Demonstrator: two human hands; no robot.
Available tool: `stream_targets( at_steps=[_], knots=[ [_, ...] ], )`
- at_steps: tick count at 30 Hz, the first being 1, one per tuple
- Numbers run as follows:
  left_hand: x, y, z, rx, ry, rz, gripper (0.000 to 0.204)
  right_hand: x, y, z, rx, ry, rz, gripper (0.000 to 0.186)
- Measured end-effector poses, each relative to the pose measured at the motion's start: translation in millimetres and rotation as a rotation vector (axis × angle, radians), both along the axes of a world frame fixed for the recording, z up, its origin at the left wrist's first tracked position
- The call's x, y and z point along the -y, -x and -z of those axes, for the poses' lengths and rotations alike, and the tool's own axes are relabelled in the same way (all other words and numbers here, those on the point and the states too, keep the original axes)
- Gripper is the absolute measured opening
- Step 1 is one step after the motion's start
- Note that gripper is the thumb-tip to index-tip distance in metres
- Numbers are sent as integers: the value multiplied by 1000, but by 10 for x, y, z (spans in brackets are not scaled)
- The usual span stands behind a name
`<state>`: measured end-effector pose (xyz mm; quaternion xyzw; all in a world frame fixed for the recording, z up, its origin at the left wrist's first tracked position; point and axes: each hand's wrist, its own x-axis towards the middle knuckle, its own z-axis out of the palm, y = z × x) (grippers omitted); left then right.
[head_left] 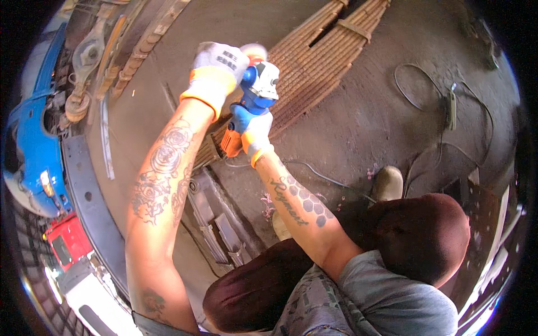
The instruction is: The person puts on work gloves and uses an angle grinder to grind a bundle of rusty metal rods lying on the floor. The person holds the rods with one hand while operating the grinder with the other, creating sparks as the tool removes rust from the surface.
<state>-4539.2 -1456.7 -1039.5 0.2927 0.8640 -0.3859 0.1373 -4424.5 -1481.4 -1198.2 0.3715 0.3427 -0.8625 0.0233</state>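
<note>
An angle grinder (259,92) with a blue and silver head and an orange rear body is held between my two gloved hands. My left hand (216,67) is closed at the head's left side, apparently round a side grip, which the glove mostly hides. Lower down, my right hand (253,127) wraps round the body. A round, pale disc (255,51) shows blurred at the tool's far end. Beneath and beyond lies a bundle of long, rusty leaf springs (314,73), banded by a clamp (354,30). Whether the disc touches them I cannot tell.
A thin cable (319,173) runs right from near the grinder, and looped cable (417,103) lies farther right. More leaf springs (216,232) rest near my knees. Metal bars (106,140), an axle-like part (84,67) and a blue vehicle (36,151) stand left.
</note>
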Motion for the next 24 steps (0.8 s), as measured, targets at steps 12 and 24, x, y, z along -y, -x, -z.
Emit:
stream_targets(
  at_steps=[12, 24],
  knots=[
    [-417, 103, -88, 38, 156, 42, 20, -182, 132, 5, -52, -10, 31, 20],
    [-400, 110, -192, -1, 104, 17, 20, -382, 124, -259, -58, -41, -27, 28]
  ],
)
